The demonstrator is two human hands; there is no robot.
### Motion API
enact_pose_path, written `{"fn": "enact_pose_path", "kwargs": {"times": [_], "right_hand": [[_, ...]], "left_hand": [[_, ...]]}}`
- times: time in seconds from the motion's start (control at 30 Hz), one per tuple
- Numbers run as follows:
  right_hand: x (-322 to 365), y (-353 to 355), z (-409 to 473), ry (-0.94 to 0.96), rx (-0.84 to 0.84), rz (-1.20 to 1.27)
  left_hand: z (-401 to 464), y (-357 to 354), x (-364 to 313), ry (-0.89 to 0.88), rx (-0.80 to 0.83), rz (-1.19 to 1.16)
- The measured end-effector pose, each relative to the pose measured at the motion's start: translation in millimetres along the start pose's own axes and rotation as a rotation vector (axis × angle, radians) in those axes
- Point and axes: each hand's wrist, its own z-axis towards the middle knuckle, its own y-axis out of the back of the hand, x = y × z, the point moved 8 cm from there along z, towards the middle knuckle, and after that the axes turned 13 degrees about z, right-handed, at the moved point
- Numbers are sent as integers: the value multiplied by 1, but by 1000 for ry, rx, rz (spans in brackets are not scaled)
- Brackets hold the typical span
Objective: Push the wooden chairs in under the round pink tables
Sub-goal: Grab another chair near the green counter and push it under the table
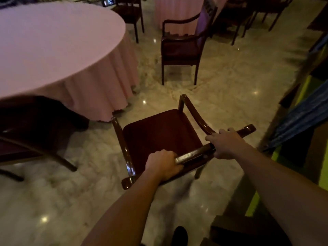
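A dark wooden armchair [159, 135] with a reddish seat stands on the marble floor just in front of me, its front pointing toward the round pink table [53, 43] at the upper left. My left hand [163, 164] grips the left part of the chair's top back rail. My right hand [225, 142] holds the same rail near its right end. The chair's front left corner is close to the hanging pink cloth; the seat is outside the table's edge.
Another chair [35, 132] sits partly under the pink table at the left. A third armchair [182, 48] stands free further ahead, near a second pink table [177, 13] with more chairs [131, 13]. Blue and green furnishings [301, 118] line the right side.
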Motion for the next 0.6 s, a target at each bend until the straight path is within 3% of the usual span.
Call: {"fn": "enact_pose_path", "kwargs": {"times": [0.3,0.6], "right_hand": [[29,23,56,86,106,111],[52,60,137,173,109,147]], "left_hand": [[25,18,54,73,-26,24],[79,45,120,157,-65,1]]}}
